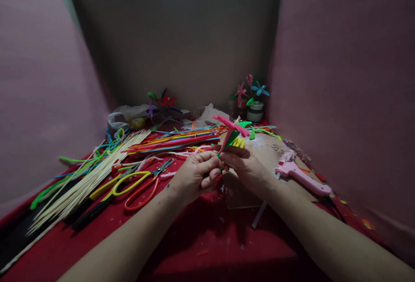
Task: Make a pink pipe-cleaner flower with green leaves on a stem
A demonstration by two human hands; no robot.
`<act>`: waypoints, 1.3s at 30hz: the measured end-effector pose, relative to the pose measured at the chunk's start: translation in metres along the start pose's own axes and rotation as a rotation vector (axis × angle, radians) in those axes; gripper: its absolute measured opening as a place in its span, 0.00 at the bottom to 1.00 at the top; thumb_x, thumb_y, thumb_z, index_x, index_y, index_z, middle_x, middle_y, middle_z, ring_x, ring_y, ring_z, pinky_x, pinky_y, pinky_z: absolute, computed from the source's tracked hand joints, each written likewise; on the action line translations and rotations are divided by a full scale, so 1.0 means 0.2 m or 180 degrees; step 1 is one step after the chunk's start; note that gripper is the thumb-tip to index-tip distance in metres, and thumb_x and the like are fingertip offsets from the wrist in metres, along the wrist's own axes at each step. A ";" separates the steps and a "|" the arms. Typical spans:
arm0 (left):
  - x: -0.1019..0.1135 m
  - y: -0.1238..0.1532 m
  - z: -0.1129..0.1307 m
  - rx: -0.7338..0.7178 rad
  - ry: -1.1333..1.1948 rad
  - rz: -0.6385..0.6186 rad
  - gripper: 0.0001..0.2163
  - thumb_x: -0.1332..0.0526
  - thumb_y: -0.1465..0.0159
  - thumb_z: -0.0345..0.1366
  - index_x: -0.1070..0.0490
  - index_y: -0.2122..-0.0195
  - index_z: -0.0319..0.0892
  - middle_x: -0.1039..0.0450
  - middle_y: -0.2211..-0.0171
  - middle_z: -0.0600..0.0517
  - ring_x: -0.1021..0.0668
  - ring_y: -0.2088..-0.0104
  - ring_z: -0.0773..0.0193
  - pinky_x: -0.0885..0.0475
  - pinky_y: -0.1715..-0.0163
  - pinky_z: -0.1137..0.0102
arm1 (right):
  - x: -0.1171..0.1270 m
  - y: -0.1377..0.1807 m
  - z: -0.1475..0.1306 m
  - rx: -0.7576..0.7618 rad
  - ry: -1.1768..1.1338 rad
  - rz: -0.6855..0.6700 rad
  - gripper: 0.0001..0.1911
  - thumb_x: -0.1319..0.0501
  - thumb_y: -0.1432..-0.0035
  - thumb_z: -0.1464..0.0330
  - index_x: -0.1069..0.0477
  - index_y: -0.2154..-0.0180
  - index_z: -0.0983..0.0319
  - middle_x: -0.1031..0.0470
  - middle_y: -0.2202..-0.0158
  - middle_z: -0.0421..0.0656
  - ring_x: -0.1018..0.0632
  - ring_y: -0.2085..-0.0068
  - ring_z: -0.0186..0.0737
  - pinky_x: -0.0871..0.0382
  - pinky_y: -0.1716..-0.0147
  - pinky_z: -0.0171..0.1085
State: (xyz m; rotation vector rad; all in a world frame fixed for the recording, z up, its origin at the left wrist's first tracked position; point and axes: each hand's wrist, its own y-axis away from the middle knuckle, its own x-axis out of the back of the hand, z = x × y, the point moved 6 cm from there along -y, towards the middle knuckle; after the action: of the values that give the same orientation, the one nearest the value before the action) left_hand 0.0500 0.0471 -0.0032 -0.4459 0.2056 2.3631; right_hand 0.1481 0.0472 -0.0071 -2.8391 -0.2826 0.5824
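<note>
My left hand (196,175) and my right hand (244,166) meet over the middle of a red-covered table (207,243). Both are closed in a pinch around the lower stem of a pipe-cleaner flower (232,130) with pink petals and green leaves, which sticks up and to the right above my fingers. Some yellow pipe-cleaner loops (239,142) show just behind the right hand's fingers. The stem itself is mostly hidden inside my fingers.
A bundle of wooden skewers (87,178) and several scissors (139,182) lie left. Coloured pipe cleaners (178,140) spread behind the hands. A pink glue gun (301,174) rests on cardboard at right. Finished flowers stand in a jar (255,110) at the back. Pink walls close both sides.
</note>
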 end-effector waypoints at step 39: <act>0.05 0.03 0.08 -0.1221 -0.2636 0.1146 0.09 0.45 0.40 0.37 0.34 0.75 0.40 0.42 0.82 0.58 0.40 0.81 0.73 0.44 0.80 0.77 | 0.00 0.05 -0.03 0.0091 0.0650 0.0746 0.12 0.38 0.52 0.60 0.25 0.70 0.62 0.27 0.75 0.39 0.28 0.74 0.36 0.34 0.74 0.36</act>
State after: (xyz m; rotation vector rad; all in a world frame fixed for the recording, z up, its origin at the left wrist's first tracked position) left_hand 0.0358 0.0530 0.0078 0.4574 -0.6014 2.7259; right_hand 0.1528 0.0365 -0.0046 -2.8938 0.0949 0.3299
